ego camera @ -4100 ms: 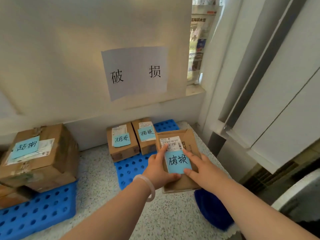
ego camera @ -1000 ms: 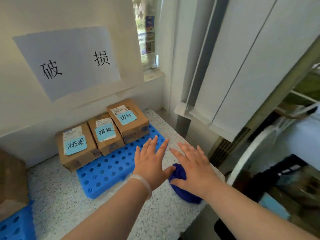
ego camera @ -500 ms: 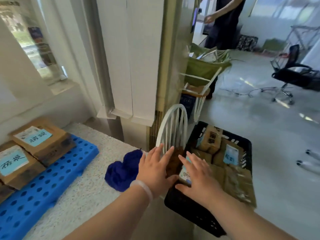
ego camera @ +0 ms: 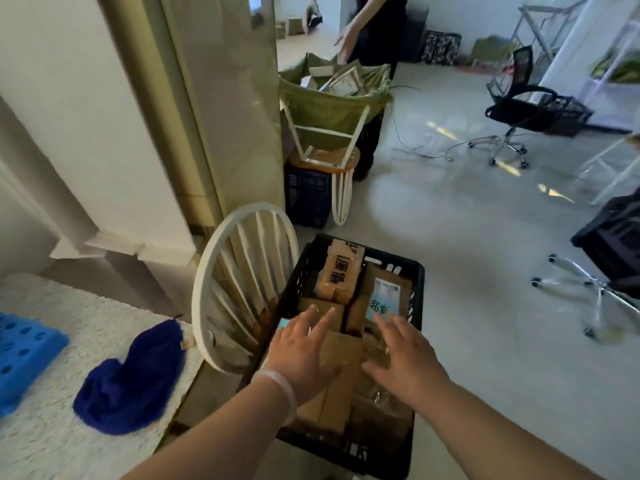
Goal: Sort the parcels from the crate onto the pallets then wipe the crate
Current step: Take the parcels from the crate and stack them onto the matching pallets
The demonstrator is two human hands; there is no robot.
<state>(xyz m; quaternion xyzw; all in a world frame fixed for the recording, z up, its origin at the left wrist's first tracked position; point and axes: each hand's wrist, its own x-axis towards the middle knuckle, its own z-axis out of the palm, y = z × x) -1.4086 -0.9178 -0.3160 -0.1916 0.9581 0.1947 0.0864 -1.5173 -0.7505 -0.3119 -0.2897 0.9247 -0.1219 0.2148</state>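
A speckled table at the left carries a blue pallet corner and a dark blue cloth, with a white chair just beside its edge and grey floor beyond, where a person stands by a green bag. The black crate sits beside the chair, full of brown parcels. The left grip and right grip are spread flat-fingered over the near parcels, holding nothing; whether they touch is unclear.
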